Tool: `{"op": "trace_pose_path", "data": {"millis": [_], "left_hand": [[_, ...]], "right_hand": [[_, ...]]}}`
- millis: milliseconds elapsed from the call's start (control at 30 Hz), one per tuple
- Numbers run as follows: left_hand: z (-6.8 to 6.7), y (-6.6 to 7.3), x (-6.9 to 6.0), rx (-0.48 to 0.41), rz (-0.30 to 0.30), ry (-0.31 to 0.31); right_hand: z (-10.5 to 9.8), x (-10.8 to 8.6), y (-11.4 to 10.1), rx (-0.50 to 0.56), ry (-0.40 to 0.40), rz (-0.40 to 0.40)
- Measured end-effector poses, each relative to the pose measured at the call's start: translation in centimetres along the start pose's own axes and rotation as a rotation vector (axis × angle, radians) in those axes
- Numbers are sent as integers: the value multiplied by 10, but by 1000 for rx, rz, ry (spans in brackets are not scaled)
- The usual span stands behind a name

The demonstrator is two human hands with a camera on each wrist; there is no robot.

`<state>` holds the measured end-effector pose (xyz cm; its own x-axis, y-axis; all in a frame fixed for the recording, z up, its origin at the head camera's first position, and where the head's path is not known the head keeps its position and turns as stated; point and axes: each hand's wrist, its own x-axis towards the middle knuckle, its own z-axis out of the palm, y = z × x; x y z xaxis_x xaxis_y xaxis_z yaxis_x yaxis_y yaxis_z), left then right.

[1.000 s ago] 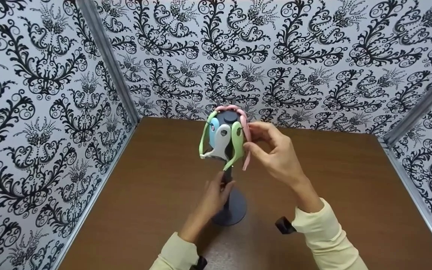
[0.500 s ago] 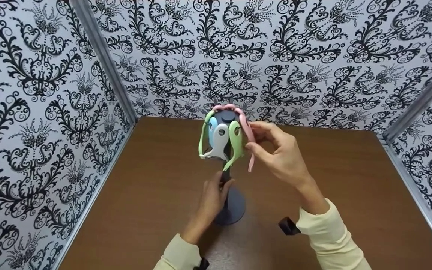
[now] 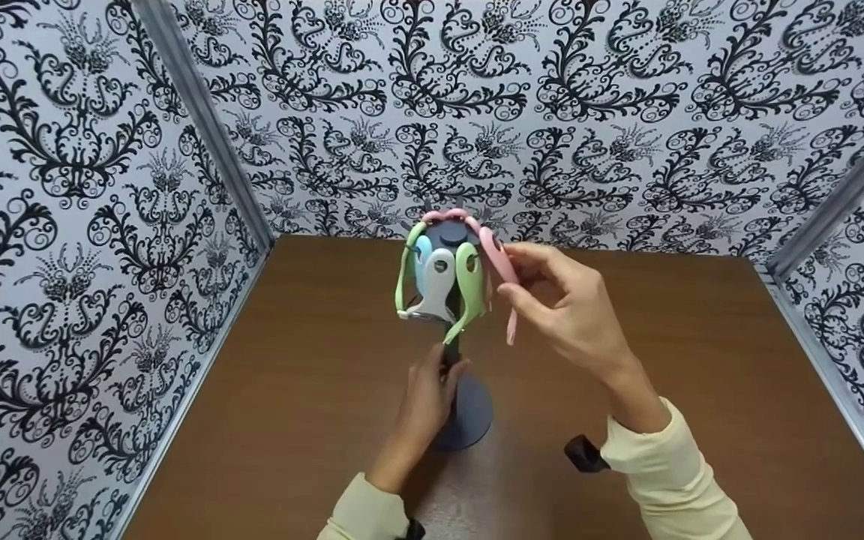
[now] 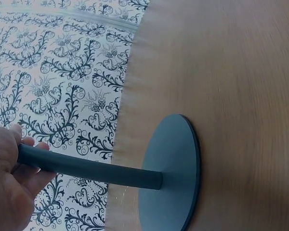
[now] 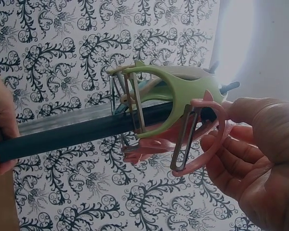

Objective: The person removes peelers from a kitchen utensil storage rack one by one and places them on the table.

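Nearest, two pale yellow sleeves (image 3: pixel 676 472) reach in, the left one cut off by the bottom edge; a black strap piece (image 3: pixel 586 454) sticks out beside the right cuff. The left hand (image 3: pixel 428 386) has its fingers curled round the pole of a dark grey stand (image 3: pixel 475 416), whose round base sits on the brown wooden surface (image 3: pixel 312 345); part of the pole is hidden by that hand. Higher up, the right hand (image 3: pixel 578 315) pinches a pink peeler (image 3: pixel 502 262) between thumb and fingers, its other fingers loosely bent. The pink peeler is at the right side of the stand's head, tilted outward, its slotted metal blade showing in the right wrist view; whether its handle is on a hook cannot be made out.

The stand's head carries more peelers round it: a light green peeler (image 3: pixel 469 277) and a white peeler (image 3: pixel 438 277) in front, a blue peeler (image 3: pixel 422 255) partly covered by the white one, and another green one at the left. Pink pieces arch along the back, mostly hidden. Behind stand white walls (image 3: pixel 477 90) with black scrollwork; glare washes out one corner of the right wrist view.
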<state>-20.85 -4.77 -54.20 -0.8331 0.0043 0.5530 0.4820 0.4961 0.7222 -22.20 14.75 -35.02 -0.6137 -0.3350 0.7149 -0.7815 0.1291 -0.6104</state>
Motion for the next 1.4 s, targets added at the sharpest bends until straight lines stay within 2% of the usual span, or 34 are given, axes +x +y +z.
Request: {"op": "trace_pose_path", "data": {"millis": [200, 533, 800, 1000, 1167, 1400], "left_hand": [[4, -1, -5, 11, 11, 28], [4, 2, -4, 46, -23, 16], [5, -3, -2, 19, 12, 32], [5, -5, -3, 13, 4, 39], [4, -5, -5, 0, 8, 41], [5, -4, -5, -22, -18, 43]], "right_hand": [[-4, -1, -2, -8, 4, 10], [-11, 0, -8, -78, 39, 13], [-24, -2, -16, -82, 72, 7], [-32, -10, -13, -94, 86, 34], [-38, -22, -4, -116, 103, 60], [-43, -40, 9, -135, 108, 89]]}}
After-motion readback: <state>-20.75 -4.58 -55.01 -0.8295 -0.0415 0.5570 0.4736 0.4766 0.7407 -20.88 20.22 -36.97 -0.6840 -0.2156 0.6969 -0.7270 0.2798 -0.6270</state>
